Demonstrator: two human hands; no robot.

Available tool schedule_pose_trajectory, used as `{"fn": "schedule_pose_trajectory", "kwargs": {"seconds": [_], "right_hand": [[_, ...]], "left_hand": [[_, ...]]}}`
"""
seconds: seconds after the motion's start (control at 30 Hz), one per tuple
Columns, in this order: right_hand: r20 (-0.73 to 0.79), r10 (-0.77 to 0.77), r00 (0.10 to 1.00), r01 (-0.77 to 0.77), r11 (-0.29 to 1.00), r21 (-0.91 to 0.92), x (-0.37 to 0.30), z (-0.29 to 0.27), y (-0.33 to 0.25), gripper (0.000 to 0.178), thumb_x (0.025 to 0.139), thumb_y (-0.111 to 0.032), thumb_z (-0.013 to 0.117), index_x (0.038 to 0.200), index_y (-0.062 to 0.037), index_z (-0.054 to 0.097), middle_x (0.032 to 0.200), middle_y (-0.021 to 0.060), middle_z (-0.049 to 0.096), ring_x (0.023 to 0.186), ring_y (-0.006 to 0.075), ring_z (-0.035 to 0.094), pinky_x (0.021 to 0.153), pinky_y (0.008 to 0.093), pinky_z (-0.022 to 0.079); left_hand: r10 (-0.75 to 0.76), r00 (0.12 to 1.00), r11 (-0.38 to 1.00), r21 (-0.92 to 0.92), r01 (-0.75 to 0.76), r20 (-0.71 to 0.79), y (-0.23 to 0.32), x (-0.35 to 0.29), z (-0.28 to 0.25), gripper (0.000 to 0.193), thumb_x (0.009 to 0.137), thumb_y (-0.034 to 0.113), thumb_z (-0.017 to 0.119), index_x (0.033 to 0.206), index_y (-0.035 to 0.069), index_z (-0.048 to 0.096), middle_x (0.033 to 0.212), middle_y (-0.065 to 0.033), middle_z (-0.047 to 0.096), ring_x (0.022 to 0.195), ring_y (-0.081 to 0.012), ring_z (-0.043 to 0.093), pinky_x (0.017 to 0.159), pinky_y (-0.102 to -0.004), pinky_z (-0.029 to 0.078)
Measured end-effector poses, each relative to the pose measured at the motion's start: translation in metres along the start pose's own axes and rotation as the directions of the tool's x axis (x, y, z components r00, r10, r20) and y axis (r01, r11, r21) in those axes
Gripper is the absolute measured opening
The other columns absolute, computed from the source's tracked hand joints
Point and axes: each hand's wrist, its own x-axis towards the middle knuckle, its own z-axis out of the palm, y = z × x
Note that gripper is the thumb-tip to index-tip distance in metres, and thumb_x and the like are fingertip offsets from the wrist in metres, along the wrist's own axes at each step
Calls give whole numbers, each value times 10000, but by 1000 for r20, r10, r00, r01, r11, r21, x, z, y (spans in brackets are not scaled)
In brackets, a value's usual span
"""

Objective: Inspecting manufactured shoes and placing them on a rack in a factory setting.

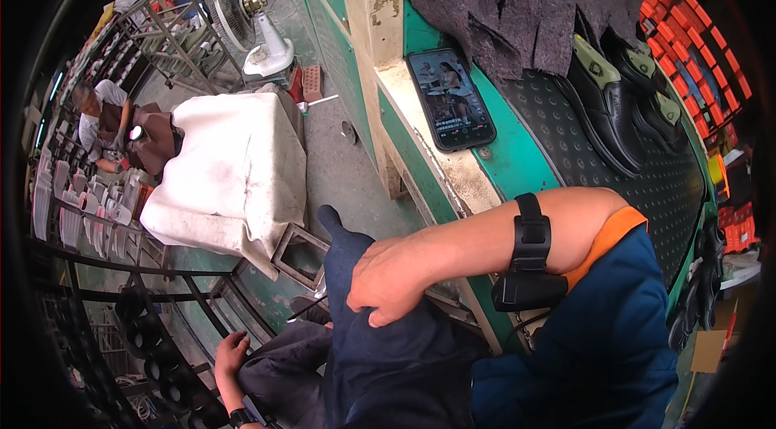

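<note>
My right hand lies on dark blue cloth draped over my leg, with its fingers bent loosely over it. Beyond that hand the cloth narrows to a rounded knob at its far end. At the lower left, my left hand rests beside dark grey trousers, fingers loosely bent and nothing visible in them. A black strapped device sits on my right forearm, and a dark band circles my left wrist. A phone with a lit video screen lies on the green bench edge, beyond my right forearm.
Black shoes stand on a studded black mat at right, partly under a torn grey cloth. A white-draped block and a fan stand at left. A person works beyond. Black racks fill the lower left.
</note>
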Motion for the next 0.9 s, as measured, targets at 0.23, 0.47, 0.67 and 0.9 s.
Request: {"fn": "schedule_pose_trajectory", "kwargs": {"seconds": [0.23, 0.47, 0.67, 0.9], "right_hand": [[-2, 2, 1000, -2, 1000, -15, 0, 0, -1, 444, 908, -354, 625, 1244, -66, 665, 1188, 197, 691, 1175, 376, 620, 1006, 473, 466], [-14, -5, 1000, 5, 1000, 6, -1, 1, -1, 439, 906, -353, 627, 1233, -63, 671, 1156, 202, 700, 1155, 382, 628, 996, 475, 470], [-14, -15, 1000, 15, 1000, -9, 1, 1, 0, 441, 908, -352, 627, 1234, -58, 669, 1161, 202, 698, 1155, 381, 629, 995, 477, 472], [-4, -5, 1000, 5, 1000, -8, 0, 0, -1, 442, 909, -351, 627, 1236, -56, 667, 1164, 202, 697, 1159, 378, 628, 995, 472, 474]], "left_hand": [[8, 1000, 1000, 24, -8, -1, -1, -1, 0, 427, 911, 243, 658, 1241, -29, 664, 1104, -197, 734, 1031, -271, 714, 893, -366, 547], [-4, 1000, 1000, -12, 4, -6, -7, 1, 1, 422, 910, 241, 663, 1234, -29, 667, 1094, -195, 736, 1026, -269, 714, 890, -365, 547], [16, 1000, 1000, 8, -16, -6, -10, 2, 1, 420, 910, 243, 661, 1228, -31, 669, 1097, -200, 734, 1043, -271, 709, 903, -366, 544], [19, 1000, 1000, -20, -19, -14, -6, 0, 1, 422, 910, 237, 661, 1232, -37, 665, 1088, -196, 736, 1032, -270, 710, 901, -362, 541]]}}
